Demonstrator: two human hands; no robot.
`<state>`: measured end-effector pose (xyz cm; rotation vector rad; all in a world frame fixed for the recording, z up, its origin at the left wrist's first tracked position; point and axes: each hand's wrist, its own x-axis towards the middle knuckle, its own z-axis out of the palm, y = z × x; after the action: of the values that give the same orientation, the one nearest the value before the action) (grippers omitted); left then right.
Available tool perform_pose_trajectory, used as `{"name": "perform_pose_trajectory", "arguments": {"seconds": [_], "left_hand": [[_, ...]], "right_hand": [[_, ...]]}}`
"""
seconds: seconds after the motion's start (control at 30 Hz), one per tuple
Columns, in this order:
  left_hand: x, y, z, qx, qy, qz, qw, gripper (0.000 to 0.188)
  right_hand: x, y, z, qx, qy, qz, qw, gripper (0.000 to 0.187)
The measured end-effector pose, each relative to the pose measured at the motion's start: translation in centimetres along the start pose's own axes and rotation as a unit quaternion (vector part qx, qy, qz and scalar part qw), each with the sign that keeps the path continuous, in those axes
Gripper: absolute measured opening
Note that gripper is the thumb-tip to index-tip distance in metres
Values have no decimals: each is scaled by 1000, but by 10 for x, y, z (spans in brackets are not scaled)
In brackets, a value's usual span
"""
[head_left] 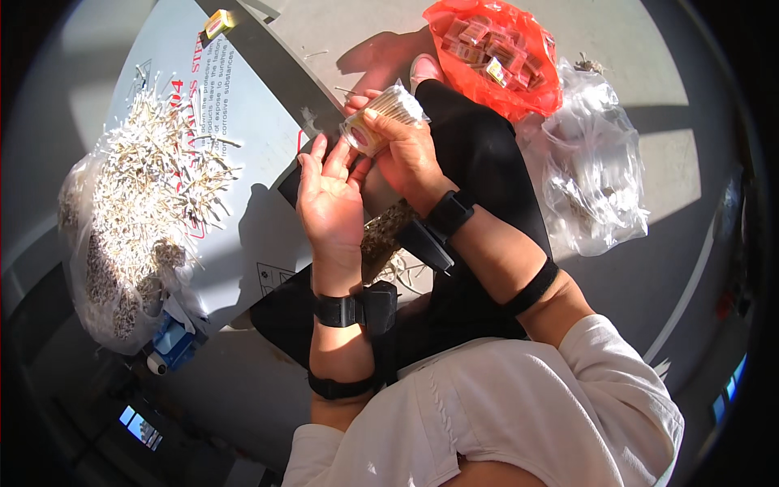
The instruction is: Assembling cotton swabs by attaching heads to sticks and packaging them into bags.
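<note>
A small clear pack of cotton swabs [398,109] with a yellow-and-red label is held in my right hand [412,158], the thumb lying across its face. The fingers of the right hand behind the pack are partly hidden. Just to the left, my left hand [331,199] is palm up with its fingers spread, the fingertips close to the pack's lower edge; whether they touch it I cannot tell. A big heap of loose cotton swabs [138,195] lies on the table [235,105] at the left, spilling from a clear plastic bag [89,304].
A red plastic bag [548,93] with several small packs [503,53] sits at the upper right. Beside it stands a clear plastic bag [592,162]. A small yellow box [217,24] rests at the table's far edge. More loose swabs [406,272] show between my legs.
</note>
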<state>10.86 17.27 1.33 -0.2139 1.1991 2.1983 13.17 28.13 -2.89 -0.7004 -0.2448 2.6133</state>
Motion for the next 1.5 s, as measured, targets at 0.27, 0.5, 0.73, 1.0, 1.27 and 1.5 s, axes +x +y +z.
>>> {"name": "perform_pose_trajectory", "arguments": {"seconds": [0.27,0.5,0.73,1.0,1.27,1.5], "left_hand": [[4,2,3,58,106,-18,992,41],[14,4,7,102,185,-34,977,25],[21,5,9,90,210,-58,972,22],[13,3,18,252,177,5,952,37],[16,15,10,356,88,78,927,38],[4,-27,11,105,20,181,978,60]], "right_hand": [[8,-9,-10,85,2,-2,996,42],[8,-18,-2,-41,-3,-63,997,31],[10,-17,-4,-58,-7,-74,996,26],[12,-13,-10,-129,-37,-95,986,26],[8,-14,-4,-104,-7,-78,991,22],[5,-16,-4,18,16,-45,999,35]]}}
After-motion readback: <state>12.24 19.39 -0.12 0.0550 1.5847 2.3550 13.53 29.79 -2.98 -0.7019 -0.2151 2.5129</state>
